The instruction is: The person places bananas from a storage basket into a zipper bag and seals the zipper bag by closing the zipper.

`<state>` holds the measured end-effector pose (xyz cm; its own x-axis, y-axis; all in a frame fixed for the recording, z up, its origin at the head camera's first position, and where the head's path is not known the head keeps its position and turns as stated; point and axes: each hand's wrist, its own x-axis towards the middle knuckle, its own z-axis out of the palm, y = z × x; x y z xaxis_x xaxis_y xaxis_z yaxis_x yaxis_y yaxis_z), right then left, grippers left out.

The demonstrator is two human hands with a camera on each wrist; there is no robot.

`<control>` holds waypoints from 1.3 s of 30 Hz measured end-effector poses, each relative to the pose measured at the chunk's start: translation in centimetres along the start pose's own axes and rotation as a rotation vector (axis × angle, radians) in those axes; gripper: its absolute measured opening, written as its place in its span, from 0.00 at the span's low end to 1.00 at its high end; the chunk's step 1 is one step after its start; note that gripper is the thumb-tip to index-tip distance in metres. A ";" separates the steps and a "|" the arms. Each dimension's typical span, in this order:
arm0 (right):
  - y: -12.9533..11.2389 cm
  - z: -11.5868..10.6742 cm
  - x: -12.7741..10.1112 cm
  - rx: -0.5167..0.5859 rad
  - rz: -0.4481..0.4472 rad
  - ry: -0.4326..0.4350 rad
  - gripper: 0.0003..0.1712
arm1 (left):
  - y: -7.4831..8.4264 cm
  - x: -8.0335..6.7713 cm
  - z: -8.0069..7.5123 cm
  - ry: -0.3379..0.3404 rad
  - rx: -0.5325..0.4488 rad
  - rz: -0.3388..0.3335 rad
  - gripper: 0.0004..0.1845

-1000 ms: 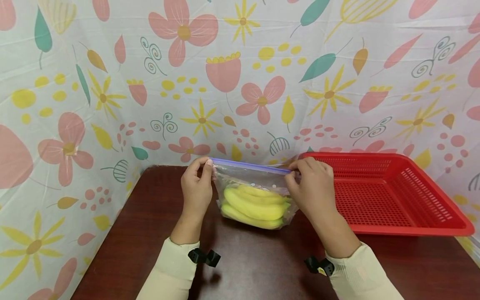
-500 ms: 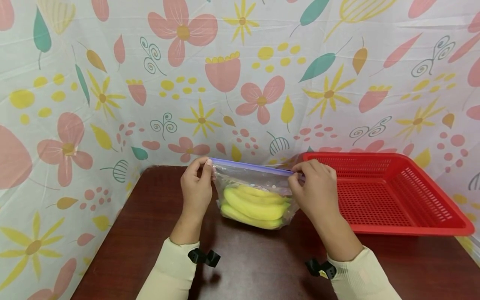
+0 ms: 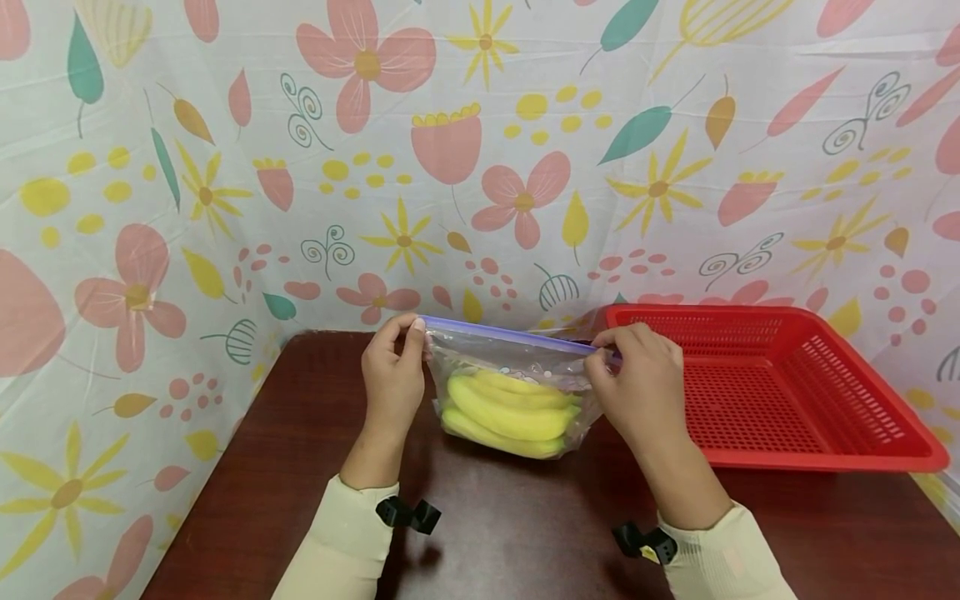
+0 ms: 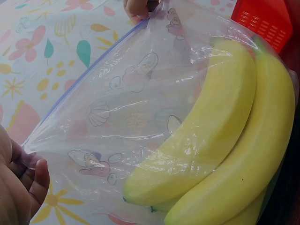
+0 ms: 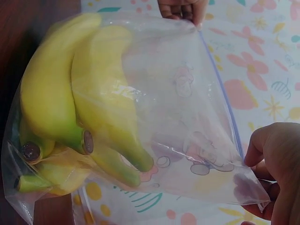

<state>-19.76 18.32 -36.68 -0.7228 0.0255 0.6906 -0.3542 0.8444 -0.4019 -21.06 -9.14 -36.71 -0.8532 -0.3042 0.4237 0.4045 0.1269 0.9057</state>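
Note:
A clear zip bag (image 3: 480,350) with a purple zip strip stands upright on the table, several bananas (image 3: 517,408) lying in its lower part. My left hand (image 3: 393,371) pinches the bag's top left corner between thumb and fingers. Near the right end of the strip, my right hand (image 3: 637,383) pinches the zip edge. In the left wrist view, the strip runs taut from the left hand (image 4: 21,180) toward the right one. Banana stems (image 5: 33,151) face the camera in the right wrist view, behind the film printed with small figures.
A red perforated basket (image 3: 810,461) stands on the brown table (image 3: 487,525), just right of my right hand. Behind the table hangs a flower-patterned cloth (image 3: 480,208). Small black cameras (image 3: 408,514) are worn on both wrists.
My right hand has slid a little to the right along the purple strip, toward the bag's right corner. The left hand and the bananas have stayed in place.

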 end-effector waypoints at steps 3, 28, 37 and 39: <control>0.1 -0.1 -0.1 0.007 0.008 0.010 0.06 | 0.9 -0.2 0.0 0.004 0.009 0.004 0.09; 1.6 0.0 -1.0 0.031 0.138 0.040 0.07 | 0.8 -0.2 0.0 0.004 0.019 -0.011 0.09; 1.6 -0.2 -1.0 0.029 0.140 0.039 0.08 | 0.7 -0.2 0.0 0.003 0.014 -0.011 0.09; 1.6 -0.2 -1.0 0.032 0.143 0.038 0.08 | -0.2 0.0 0.0 0.002 0.009 -0.005 0.09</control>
<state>-19.51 19.79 -37.90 -0.7445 0.1646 0.6470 -0.2687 0.8133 -0.5161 -21.12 -9.15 -36.90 -0.8545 -0.3064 0.4194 0.3974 0.1342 0.9078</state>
